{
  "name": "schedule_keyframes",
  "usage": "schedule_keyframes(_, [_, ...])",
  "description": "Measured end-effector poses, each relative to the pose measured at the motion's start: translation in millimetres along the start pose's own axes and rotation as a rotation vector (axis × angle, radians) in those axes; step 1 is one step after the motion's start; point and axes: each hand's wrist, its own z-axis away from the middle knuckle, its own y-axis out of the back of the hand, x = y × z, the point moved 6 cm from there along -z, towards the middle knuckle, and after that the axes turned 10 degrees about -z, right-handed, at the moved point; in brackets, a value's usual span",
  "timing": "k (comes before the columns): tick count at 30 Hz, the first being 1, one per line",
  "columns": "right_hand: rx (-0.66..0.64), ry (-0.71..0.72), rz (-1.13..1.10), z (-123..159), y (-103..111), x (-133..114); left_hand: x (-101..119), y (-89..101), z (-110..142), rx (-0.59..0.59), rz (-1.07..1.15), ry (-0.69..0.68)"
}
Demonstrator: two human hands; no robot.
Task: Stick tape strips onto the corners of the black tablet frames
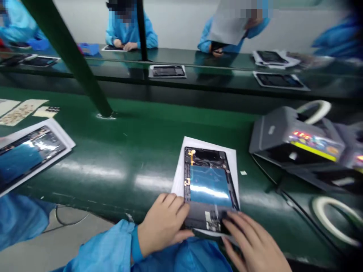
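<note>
An opened tablet [210,177] lies on white paper [177,173] at the front edge of the green bench, its inner side up. It has a blue sheet in the middle, an orange ribbon cable [192,156] at the upper left and a small circuit board [212,223] near the bottom. My left hand [166,221] is closed at the lower left corner, fingers curled on the side and thumb along the bottom edge. My right hand [249,240] grips the lower right corner, fingertips over the board's right end and thumb below. Those fingertips are slightly blurred and hide what lies under them.
Grey machines [300,139] with red displays stand at the right, near a roll of white tape [334,219] and a black cable. Another opened tablet [34,155] lies at the left. A green post [85,71] rises from the bench. Co-workers in blue sit opposite.
</note>
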Motion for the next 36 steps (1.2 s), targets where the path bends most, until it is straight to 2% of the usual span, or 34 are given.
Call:
schedule_keyframes(2, [0.045,-0.174,-0.035,11,-1,9,-1,-2.2,0,-0.007,0.015,-0.014])
schedule_keyframes(4, [0.097,-0.233,-0.074,16,-3,11,-3,-0.2,-1,0.014,0.030,-0.030])
schedule_keyframes(10, [0.305,-0.192,-0.171,16,1,5,-6,6.1,-3,0.150,-0.060,-0.055])
schedule_keyframes(14, [0.305,-0.162,-0.151,18,14,11,0,8.4,-4,0.230,-0.110,-0.141])
schedule_keyframes(17, [0.331,-0.183,-0.089,12,34,43,5,10.3,-5,0.235,-0.088,-0.224])
schedule_keyframes(20, [0.367,-0.268,0.035,-10,53,105,7,13.2,-8,0.241,-0.086,-0.237])
schedule_keyframes(23, [0.336,-0.338,0.125,-37,58,171,7,14.8,-10,0.261,-0.093,-0.223])
schedule_keyframes(26, [0.307,-0.392,0.184,-51,53,214,7,14.1,-12,0.273,-0.074,-0.212])
schedule_keyframes(28, [0.297,-0.419,0.210,-52,49,227,6,12.6,-13,0.265,-0.046,-0.200])
schedule_keyframes(31, [0.285,-0.455,0.249,-44,46,235,3,10.6,-15,0.235,-0.004,-0.165])
schedule_keyframes(36, [0.304,-0.460,0.257,-35,56,224,1,15.9,-15,0.121,0.032,-0.136])
